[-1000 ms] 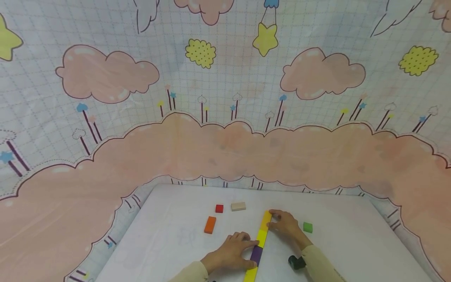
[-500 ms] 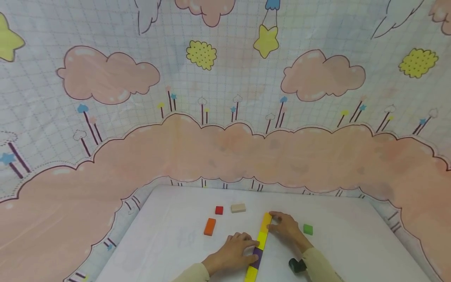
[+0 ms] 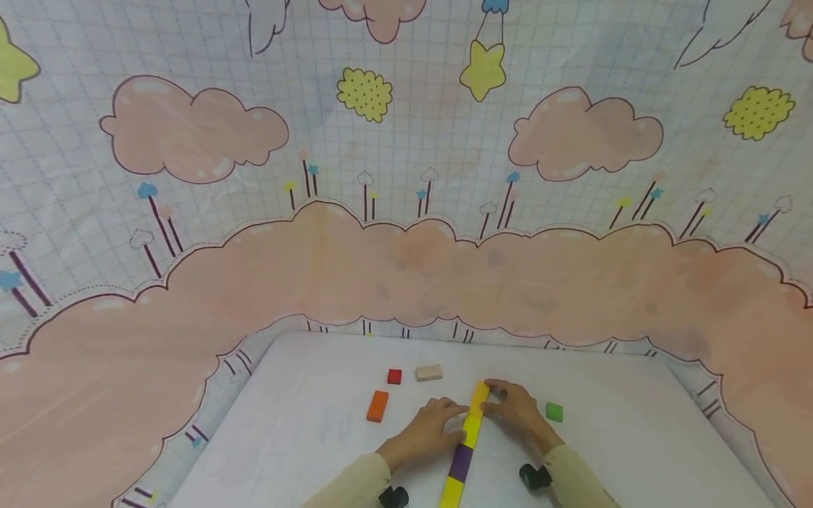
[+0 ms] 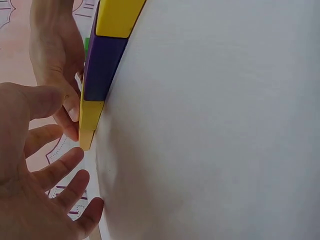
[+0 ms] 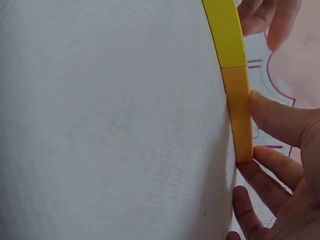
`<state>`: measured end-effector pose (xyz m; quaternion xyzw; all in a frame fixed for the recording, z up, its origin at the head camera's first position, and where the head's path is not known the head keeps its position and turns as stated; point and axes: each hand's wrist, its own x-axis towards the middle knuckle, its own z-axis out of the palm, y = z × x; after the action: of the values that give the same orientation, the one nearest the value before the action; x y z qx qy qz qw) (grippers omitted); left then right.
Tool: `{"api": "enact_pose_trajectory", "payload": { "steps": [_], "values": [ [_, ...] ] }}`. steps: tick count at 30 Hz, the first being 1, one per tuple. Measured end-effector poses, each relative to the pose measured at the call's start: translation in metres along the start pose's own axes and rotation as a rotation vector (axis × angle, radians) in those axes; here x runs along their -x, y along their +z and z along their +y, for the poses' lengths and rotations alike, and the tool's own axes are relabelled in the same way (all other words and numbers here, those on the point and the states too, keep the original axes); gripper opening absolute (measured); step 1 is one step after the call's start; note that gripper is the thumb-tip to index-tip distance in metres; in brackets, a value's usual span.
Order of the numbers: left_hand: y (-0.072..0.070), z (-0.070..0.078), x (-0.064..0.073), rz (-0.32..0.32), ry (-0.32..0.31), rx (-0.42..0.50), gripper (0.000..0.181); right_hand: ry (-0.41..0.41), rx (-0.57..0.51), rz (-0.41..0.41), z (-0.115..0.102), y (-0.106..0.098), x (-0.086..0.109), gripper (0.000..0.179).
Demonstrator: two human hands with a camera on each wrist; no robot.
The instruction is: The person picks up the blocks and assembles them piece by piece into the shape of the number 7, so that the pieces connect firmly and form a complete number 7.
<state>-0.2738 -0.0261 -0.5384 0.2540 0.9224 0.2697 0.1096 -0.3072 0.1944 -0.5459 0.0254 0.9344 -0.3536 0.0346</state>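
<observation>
A straight row of blocks lies on the white table: an orange-yellow block at the far end, then a yellow block, a purple block and a nearer yellow block. My right hand touches the orange-yellow block, thumb against its side and index fingertip at its far corner. On the row's left side is my left hand, fingers spread loosely. In the head view its index fingertip overlaps the orange-yellow block's edge and its thumb overlaps the yellow block.
Left of the row lie an orange block, a red block and a beige block. A green block is right of my right hand. Dark wrist devices show under both sleeves. A patterned cloth rises behind the table.
My left hand has moved away from me along the row, from beside the purple block to the yellow and orange-yellow blocks. The right hand stays at the row's far end.
</observation>
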Motion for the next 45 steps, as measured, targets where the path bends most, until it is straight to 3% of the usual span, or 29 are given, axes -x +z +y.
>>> {"api": "enact_pose_trajectory", "payload": {
  "steps": [16, 25, 32, 45],
  "values": [
    [0.005, -0.001, -0.030, -0.010, -0.043, -0.051, 0.055, -0.016, 0.027, 0.005, -0.002, -0.003, -0.002, 0.053],
    [0.008, 0.000, -0.028, -0.019, -0.044, -0.121, 0.055, 0.023, 0.010, -0.006, 0.000, 0.002, 0.000, 0.053],
    [0.008, 0.004, -0.024, -0.018, -0.043, -0.147, 0.054, -0.001, 0.012, -0.005, 0.000, 0.001, 0.002, 0.052],
    [0.008, 0.006, -0.024, -0.021, -0.069, -0.127, 0.055, -0.038, -0.038, -0.054, 0.000, -0.024, 0.006, 0.051]
  ]
}}
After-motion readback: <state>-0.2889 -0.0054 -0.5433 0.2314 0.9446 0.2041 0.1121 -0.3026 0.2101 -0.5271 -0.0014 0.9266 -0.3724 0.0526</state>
